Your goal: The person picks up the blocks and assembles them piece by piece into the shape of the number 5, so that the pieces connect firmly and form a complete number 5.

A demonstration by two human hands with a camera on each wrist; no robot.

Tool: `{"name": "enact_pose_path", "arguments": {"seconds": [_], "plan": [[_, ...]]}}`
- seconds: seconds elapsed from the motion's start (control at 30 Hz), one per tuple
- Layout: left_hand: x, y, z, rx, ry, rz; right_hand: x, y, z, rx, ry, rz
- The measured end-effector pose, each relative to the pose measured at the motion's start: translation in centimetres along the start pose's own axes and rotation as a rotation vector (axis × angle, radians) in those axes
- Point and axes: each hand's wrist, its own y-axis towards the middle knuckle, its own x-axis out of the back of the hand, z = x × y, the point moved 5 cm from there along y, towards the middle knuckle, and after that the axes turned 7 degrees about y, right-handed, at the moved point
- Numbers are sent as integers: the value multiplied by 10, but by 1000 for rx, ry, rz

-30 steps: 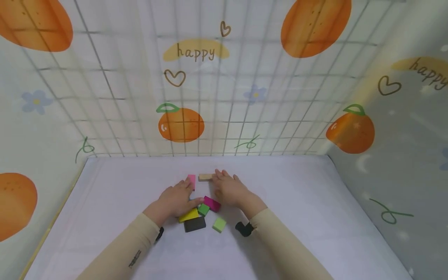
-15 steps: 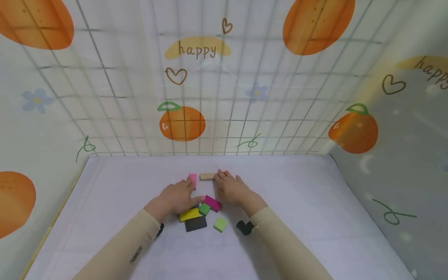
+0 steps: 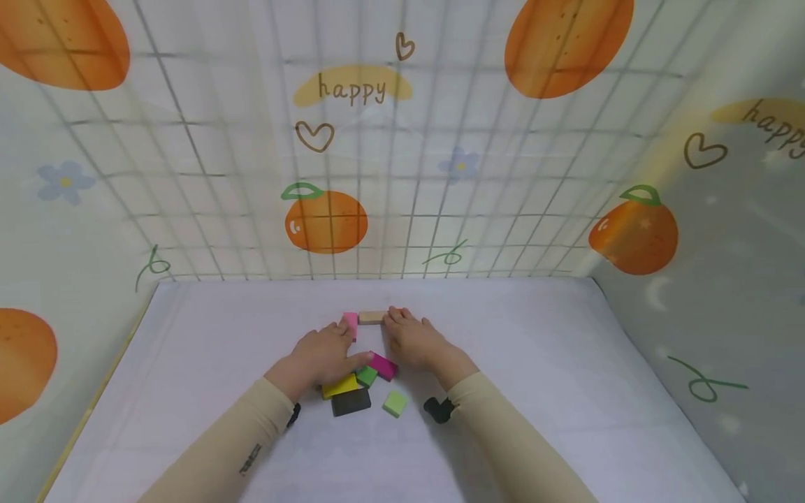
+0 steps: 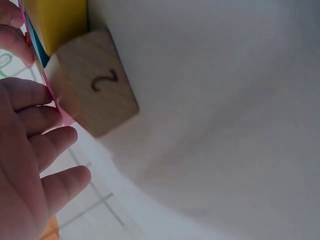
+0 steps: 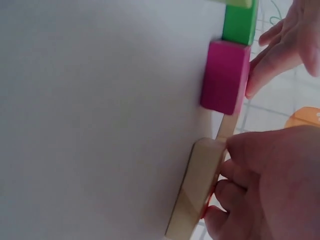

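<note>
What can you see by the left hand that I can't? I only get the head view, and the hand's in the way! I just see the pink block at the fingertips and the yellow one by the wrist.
Observer: The left wrist view shows a chunky wooden block beside the left hand, with a dark mark on it that looks like a 2.
Child: Ooh, a secret one! Is there another secret one on the other side?
Observer: Yes. In the right wrist view, a long pale block of wood lies right next to the right hand. I can't tell whether they touch.
</note>
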Motion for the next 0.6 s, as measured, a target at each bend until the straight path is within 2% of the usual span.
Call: {"name": "enact_pose_path", "arguments": {"seconds": [0.6], "plan": [[0,7,-10,48,-8,-16,2,2,-3,-11,44,28]]}}
